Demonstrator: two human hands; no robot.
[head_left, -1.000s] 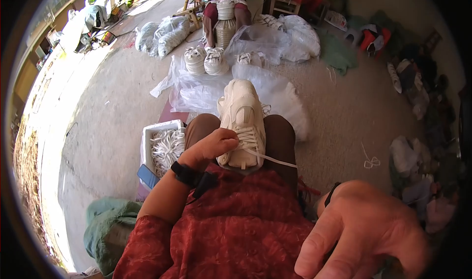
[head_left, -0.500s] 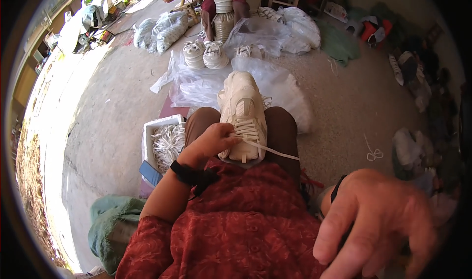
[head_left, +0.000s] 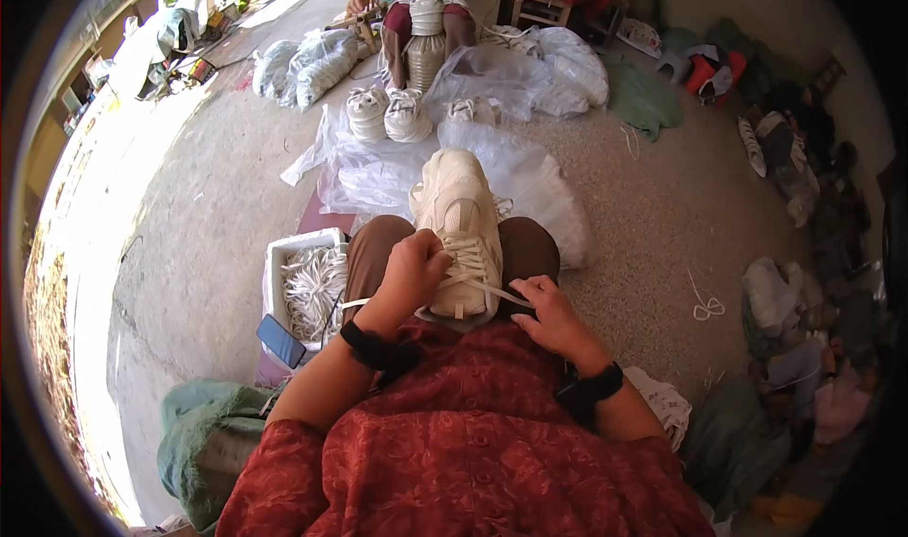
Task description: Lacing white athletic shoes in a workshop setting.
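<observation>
An off-white lace-up sneaker [head_left: 452, 176] lies between my thighs, toe pointing away from me. Flat pale laces criss-cross its front. My left hand [head_left: 412, 274] is closed at the left edge of the lacing, its fingertips pinched on the lace there. A lace end [head_left: 356, 303] sticks out left of my left wrist. To the right of the tongue, a loose stretch of shoelace [head_left: 506, 296] runs to my right hand [head_left: 556, 320], whose thumb and forefinger close around it. My fingers partly cover the left eyelets.
Left of my knee stands a white box [head_left: 275, 286] of bundled laces, with a phone [head_left: 282, 340] at its near corner. Ahead, several sneakers [head_left: 407, 116] rest by plastic sheeting [head_left: 374, 173]. Another person [head_left: 426, 17] sits beyond. Green sacking [head_left: 213, 442] lies at lower left.
My right hand has come from the lower right, near the camera, to the lace beside the sneaker. My left hand stays at the lacing. The other person's arms have lowered.
</observation>
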